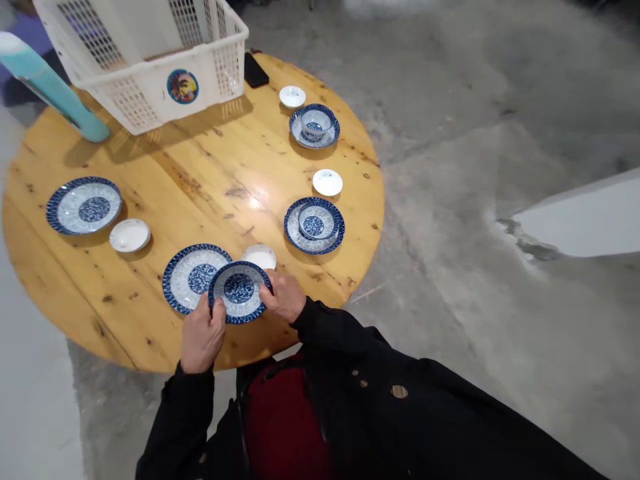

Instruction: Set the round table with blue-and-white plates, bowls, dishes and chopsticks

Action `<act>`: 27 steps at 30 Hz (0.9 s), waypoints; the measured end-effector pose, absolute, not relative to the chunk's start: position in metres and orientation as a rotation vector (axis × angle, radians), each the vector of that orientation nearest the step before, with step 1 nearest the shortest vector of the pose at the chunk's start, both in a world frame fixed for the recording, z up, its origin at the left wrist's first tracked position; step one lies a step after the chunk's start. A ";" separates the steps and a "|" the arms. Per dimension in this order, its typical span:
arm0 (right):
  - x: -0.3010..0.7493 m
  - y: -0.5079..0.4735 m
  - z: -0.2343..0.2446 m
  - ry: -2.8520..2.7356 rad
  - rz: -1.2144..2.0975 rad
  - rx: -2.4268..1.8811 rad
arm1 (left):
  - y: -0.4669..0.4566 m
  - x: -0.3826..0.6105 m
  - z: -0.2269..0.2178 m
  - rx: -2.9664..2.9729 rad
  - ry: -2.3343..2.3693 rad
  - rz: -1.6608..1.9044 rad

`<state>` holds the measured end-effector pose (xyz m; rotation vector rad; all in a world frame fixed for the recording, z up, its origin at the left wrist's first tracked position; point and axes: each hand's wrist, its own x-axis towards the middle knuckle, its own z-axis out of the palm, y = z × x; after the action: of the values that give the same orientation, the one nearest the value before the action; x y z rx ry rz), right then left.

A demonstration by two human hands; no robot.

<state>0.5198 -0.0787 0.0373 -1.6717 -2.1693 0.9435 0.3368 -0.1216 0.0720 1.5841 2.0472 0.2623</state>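
Both of my hands grip a blue-and-white patterned bowl (239, 291) by opposite sides of its rim. My left hand (203, 333) has its fingers wrapped round the left side, thumb on the rim. On the right side, my right hand (283, 295) pinches the rim with the thumb on top. Behind the bowl's left edge lies a larger blue-rimmed plate (181, 277), partly covered by it in view. A small white dish (260, 255) shows just beyond the bowl, its near part hidden.
On the round wooden table (200, 180) stand a white plastic basket (150, 100), a black phone (255, 71) and a turquoise object (90, 123). Another plate (70, 207) and white dish (130, 235) are left. Stacked bowls on plates (293, 233) sit right, near white dishes (327, 182).
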 end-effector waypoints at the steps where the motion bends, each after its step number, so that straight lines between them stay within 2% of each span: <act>1: 0.541 -0.084 0.037 -2.183 0.941 -1.663 | -0.129 0.359 0.072 1.566 2.044 0.273; 7: 0.685 -0.118 0.036 -2.155 0.869 -1.775 | -0.156 0.504 0.070 1.493 1.965 0.227; 13: 0.785 -0.129 0.036 -2.008 1.020 -1.834 | -0.156 0.595 0.075 1.534 1.850 0.122; 27: 0.776 -0.016 0.055 -1.976 0.872 -1.779 | -0.050 0.590 0.099 1.777 1.929 0.008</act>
<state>0.7762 -0.0165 0.0549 -1.7787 -1.9763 0.8716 0.5896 -0.0503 0.0986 1.7769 1.9286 0.0081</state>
